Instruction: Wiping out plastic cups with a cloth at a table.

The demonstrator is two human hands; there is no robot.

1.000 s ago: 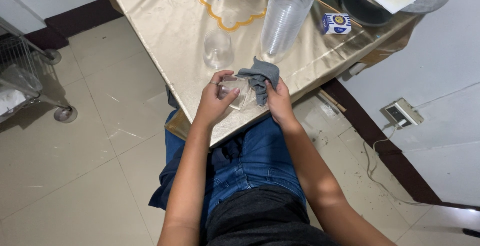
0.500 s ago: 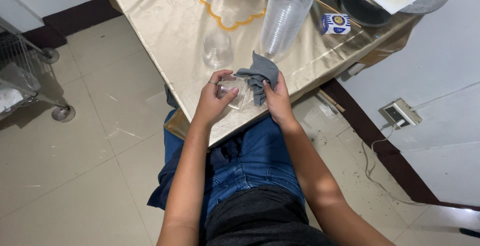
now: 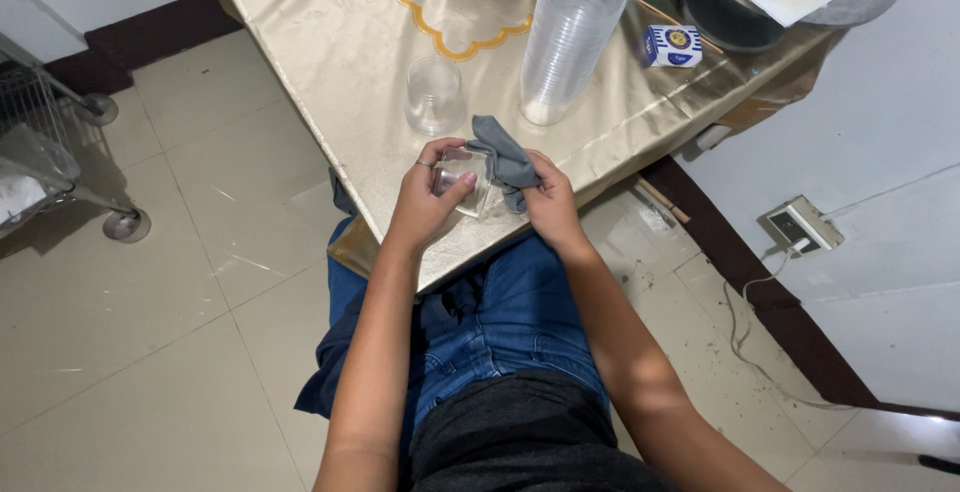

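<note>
A small clear plastic cup (image 3: 462,180) sits at the centre of the frame, tipped on its side so that its long axis runs roughly left to right, held above the near edge of the bench (image 3: 330,62). The left hand (image 3: 425,202) wraps around its body, thumb over the top. The right hand (image 3: 548,202) meets it from the right, fingers pinched on a grey cloth (image 3: 503,157) that presses against the cup's right end; which end is the mouth I cannot tell.

Just above them an upright clear cup (image 3: 434,95) stands alone, with a tall stack of clear cups (image 3: 570,37) to its right. A small blue-and-white box (image 3: 671,46) lies further right. The bench wears a shiny gold cover; the floor (image 3: 150,332) is pale tile, with a wall socket (image 3: 800,224) at lower right.
</note>
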